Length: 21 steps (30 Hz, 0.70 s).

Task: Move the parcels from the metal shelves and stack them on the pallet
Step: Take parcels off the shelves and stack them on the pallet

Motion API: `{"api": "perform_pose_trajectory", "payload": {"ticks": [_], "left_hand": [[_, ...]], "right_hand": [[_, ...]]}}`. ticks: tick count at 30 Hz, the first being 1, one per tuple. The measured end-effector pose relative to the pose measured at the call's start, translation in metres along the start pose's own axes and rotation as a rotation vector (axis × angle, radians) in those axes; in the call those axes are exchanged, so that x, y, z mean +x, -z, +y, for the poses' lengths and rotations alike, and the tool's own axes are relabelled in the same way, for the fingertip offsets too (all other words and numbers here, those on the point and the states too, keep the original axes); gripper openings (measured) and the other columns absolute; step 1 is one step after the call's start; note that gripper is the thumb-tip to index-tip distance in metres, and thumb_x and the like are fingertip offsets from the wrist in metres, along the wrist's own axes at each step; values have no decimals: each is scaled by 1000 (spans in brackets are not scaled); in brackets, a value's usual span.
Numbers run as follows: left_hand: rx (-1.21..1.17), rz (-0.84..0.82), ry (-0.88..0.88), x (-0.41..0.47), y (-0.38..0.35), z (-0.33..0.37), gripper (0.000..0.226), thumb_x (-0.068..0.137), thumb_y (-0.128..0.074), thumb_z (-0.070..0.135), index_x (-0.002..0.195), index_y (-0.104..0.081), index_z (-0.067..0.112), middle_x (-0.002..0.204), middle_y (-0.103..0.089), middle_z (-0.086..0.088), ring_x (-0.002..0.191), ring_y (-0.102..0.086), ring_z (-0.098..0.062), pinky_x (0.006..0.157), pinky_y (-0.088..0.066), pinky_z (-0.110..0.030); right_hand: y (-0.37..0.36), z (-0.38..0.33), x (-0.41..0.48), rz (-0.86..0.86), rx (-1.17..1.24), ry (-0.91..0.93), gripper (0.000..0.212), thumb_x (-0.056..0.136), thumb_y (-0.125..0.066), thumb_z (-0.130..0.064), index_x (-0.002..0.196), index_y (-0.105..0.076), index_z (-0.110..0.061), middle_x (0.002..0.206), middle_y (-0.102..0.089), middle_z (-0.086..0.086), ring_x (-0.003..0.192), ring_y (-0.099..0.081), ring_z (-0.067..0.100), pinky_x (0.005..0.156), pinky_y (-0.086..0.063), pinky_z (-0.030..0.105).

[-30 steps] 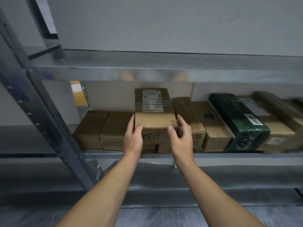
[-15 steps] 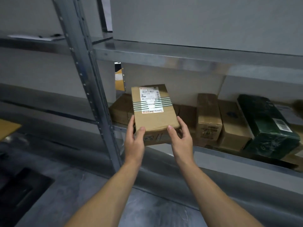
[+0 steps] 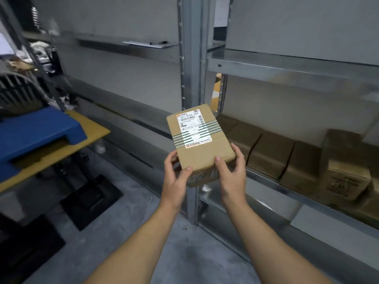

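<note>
The labelled cardboard parcel [image 3: 200, 140], on the metal shelf [image 3: 287, 191] a second ago, is now lifted clear and held in front of the shelf's upright post [image 3: 189, 58]. The left hand [image 3: 176, 181] and right hand [image 3: 231, 173] grip its near end, thumbs on top. It seems bound for the blue pallet [image 3: 41, 132] at left, while more brown boxes [image 3: 270, 152] wait on the shelf.

We see that the parcel [image 3: 202, 140] is of brown matt cardboard, and its white paper label [image 3: 193, 130] looks smooth and a little glossy under the light. The shelves [image 3: 287, 70] and the upright post [image 3: 190, 58] are bare grey metal with a dull sheen, and the boxes [image 3: 270, 154] stored there are matt cardboard too. The pallet [image 3: 37, 132] looks like smooth blue plastic, and the floor [image 3: 102, 232] is rough grey concrete.
</note>
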<state>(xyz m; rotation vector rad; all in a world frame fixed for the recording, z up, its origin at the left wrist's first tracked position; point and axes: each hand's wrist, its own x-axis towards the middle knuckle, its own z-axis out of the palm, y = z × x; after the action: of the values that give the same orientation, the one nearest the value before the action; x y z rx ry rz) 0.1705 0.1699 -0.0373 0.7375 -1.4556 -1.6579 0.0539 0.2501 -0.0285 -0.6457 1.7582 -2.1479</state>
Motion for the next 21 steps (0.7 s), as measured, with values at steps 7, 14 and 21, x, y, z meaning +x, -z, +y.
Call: {"api": "perform_pose_trajectory", "payload": {"ticks": [7, 14, 21], "left_hand": [[148, 119, -104, 28, 103, 17, 61, 80, -68, 48, 136, -44, 50, 144, -50, 13, 135, -45, -4, 115, -41, -44], [201, 284, -101, 71, 251, 45, 65, 96, -66, 36, 150, -32, 47, 160, -32, 12, 148, -31, -14, 120, -31, -46], [109, 422, -37, 83, 381, 67, 69, 92, -69, 40, 151, -33, 49, 147, -47, 13, 135, -47, -11, 113, -41, -43]], "right_hand": [[-99, 11, -7, -87, 49, -85, 48, 84, -71, -31, 121, -55, -58, 137, -52, -6, 125, -53, 17, 100, -53, 52], [-198, 30, -9, -296, 6, -131, 51, 92, -67, -23, 126, -53, -59, 135, -48, -8, 123, -51, 22, 98, -53, 54], [-300, 46, -30, -510, 37, -199, 50, 93, -65, -21, 126, -55, -56, 137, -48, -1, 121, -53, 28, 95, -55, 55]]}}
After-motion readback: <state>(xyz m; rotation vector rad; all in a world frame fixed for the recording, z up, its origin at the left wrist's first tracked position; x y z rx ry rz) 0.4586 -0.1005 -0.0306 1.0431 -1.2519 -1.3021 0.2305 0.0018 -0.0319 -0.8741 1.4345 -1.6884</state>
